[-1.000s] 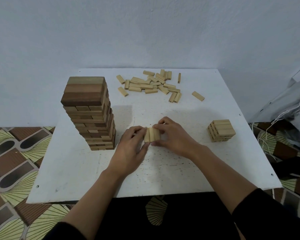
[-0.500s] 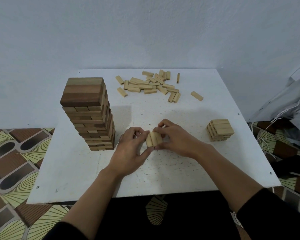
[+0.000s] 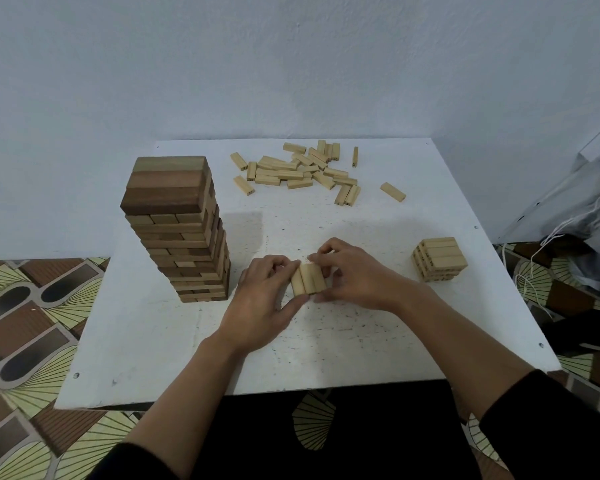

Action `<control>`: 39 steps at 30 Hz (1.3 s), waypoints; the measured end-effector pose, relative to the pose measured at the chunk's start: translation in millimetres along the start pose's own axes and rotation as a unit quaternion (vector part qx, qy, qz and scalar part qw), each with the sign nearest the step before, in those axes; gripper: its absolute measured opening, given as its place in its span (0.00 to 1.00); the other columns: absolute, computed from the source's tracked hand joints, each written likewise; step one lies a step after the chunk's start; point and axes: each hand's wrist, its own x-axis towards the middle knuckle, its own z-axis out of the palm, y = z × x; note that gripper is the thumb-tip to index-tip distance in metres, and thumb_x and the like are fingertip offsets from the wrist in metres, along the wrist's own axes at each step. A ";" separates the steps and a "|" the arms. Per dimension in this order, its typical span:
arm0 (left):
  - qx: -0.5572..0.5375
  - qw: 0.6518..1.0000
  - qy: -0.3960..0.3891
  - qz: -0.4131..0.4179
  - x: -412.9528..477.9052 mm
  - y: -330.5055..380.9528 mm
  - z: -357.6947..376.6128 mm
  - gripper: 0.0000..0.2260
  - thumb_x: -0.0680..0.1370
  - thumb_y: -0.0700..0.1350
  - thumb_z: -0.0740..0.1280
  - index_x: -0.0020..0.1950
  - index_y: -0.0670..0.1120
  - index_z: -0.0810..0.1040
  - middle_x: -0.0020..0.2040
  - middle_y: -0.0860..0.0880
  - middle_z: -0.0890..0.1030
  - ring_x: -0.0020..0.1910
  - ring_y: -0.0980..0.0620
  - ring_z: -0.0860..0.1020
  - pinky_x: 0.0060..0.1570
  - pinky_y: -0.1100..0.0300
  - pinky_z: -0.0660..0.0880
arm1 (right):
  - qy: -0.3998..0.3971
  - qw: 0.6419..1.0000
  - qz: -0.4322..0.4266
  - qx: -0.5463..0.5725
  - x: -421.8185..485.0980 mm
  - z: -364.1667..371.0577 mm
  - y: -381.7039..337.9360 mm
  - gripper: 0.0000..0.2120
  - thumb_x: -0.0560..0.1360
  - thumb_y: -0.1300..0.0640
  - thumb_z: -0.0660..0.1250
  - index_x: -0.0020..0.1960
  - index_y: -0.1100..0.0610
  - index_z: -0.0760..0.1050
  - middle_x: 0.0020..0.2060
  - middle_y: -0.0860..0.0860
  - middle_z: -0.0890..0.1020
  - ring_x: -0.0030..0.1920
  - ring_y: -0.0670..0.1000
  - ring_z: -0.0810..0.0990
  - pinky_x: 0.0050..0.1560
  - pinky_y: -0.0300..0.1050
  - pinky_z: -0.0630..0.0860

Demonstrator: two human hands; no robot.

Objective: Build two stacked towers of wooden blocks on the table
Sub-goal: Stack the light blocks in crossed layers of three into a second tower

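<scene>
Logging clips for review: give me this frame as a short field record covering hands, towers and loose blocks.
left hand: pinches the bundle of pale blocks from its left
right hand: pinches the same bundle from its right
tall tower: mixed dark and pale blocks, left of the hands
short stack: pale blocks, right of the hands
loose blocks: scattered at the far side of the white table

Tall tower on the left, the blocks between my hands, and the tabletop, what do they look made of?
Tall tower: wood, matte, with dark and pale brown blocks showing grain.
Held blocks: pale bare-looking wood, no gloss, gripped by left hand and right hand.
Tabletop: white matte board, perhaps painted or laminated; speckled with dark marks, core unclear.
</scene>
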 end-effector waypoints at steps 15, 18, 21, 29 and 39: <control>-0.003 1.000 -0.009 -0.005 1.5 0.9 -0.5 0.24 0.78 0.62 0.68 0.70 0.52 0.74 0.60 0.56 0.71 0.60 0.55 0.69 0.59 0.53 0.72 | -0.041 0.998 -0.027 -0.041 5.3 -3.3 0.5 0.21 0.74 0.50 0.75 0.65 0.51 0.77 0.56 0.45 0.70 0.47 0.44 0.75 0.48 0.41 0.75; -0.002 1.000 -0.016 -0.015 1.3 1.1 -1.4 0.28 0.78 0.64 0.66 0.73 0.50 0.73 0.61 0.55 0.71 0.61 0.55 0.68 0.59 0.54 0.73 | -0.040 0.998 -0.028 -0.051 4.5 -3.9 -0.7 0.23 0.75 0.49 0.75 0.68 0.52 0.76 0.57 0.46 0.70 0.47 0.43 0.74 0.50 0.42 0.76; -0.014 0.999 -0.020 -0.027 1.9 2.5 -2.0 0.27 0.77 0.62 0.67 0.72 0.50 0.74 0.61 0.55 0.71 0.61 0.55 0.68 0.58 0.55 0.74 | -0.044 0.997 -0.027 -0.057 4.6 -4.7 -0.8 0.26 0.75 0.49 0.75 0.71 0.54 0.75 0.58 0.46 0.70 0.49 0.44 0.74 0.51 0.43 0.76; -0.026 0.999 -0.027 -0.029 4.0 6.4 -4.4 0.21 0.77 0.58 0.71 0.68 0.53 0.76 0.58 0.57 0.69 0.60 0.56 0.66 0.58 0.56 0.72 | -0.070 0.996 -0.028 -0.057 7.2 -8.3 -5.6 0.19 0.75 0.50 0.74 0.64 0.52 0.77 0.55 0.46 0.69 0.48 0.45 0.74 0.49 0.41 0.74; -0.054 0.996 -0.072 -0.016 7.2 18.3 -18.6 0.22 0.78 0.59 0.69 0.69 0.55 0.72 0.63 0.60 0.68 0.64 0.58 0.63 0.63 0.54 0.69 | -0.038 0.997 -0.049 -0.048 -13.0 -16.5 -16.7 0.18 0.76 0.50 0.72 0.64 0.52 0.75 0.54 0.44 0.67 0.50 0.45 0.74 0.54 0.47 0.76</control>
